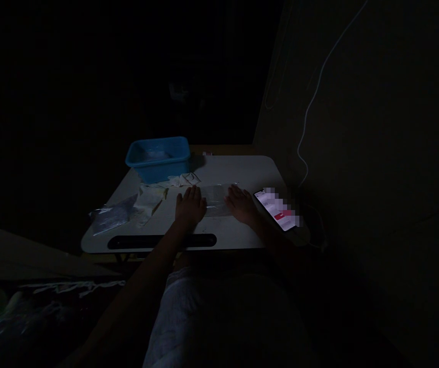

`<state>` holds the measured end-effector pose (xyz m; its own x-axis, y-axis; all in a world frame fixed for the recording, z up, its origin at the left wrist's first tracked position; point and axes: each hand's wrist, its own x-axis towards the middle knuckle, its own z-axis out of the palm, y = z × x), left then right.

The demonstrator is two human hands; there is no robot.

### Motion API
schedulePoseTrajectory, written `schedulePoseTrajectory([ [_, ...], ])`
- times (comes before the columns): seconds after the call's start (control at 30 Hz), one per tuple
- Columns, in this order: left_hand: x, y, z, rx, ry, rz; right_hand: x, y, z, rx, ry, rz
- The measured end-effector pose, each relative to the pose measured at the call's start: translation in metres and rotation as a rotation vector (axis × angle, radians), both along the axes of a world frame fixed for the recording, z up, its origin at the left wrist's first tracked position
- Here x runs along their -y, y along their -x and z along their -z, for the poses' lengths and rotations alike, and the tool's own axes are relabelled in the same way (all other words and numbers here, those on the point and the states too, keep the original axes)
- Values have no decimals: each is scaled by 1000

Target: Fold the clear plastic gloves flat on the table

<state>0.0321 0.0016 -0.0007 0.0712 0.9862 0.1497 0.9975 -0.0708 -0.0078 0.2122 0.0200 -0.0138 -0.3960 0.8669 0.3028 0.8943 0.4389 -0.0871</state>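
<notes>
Fingers (pixel 193 191) outstretched, unclenched, both hands (pixel 190 207) (pixel 242 205) lie apart at opposite edges of clear plastic (pixel 216 198) (white tabletop (pixel 230 235) nearer).

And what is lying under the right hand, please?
Clear plastic seems to continue under the right hand, with the white table around it. Exactly what the palm covers cannot be seen.

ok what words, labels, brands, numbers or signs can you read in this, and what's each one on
None can be read.
Phone: marks and red patches on the lit screen, too small and partly pixelated to read.
Clear plastic: no legible print.
Plastic packet at the table's left: too dim to make out any print.
Blue tub: no lettering visible.
</notes>
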Motion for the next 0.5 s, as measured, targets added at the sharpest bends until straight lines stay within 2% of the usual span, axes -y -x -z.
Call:
schedulePoseTrajectory([
  [0.1, 1, 0, 0, 10, 4, 10, -1, 1, 2, -15, -25, 42],
  [0.23, 1, 2, 4, 66, -38, 27, -2, -6, 1, -140, -26, 14],
  [0.37, 1, 8, 7, 169, -142, 91, 0, -13, -1, -286, -56, -34],
  [0.5, 6, 14, 5, 311, -260, 122, 3, -14, 1, -343, -82, -50],
])
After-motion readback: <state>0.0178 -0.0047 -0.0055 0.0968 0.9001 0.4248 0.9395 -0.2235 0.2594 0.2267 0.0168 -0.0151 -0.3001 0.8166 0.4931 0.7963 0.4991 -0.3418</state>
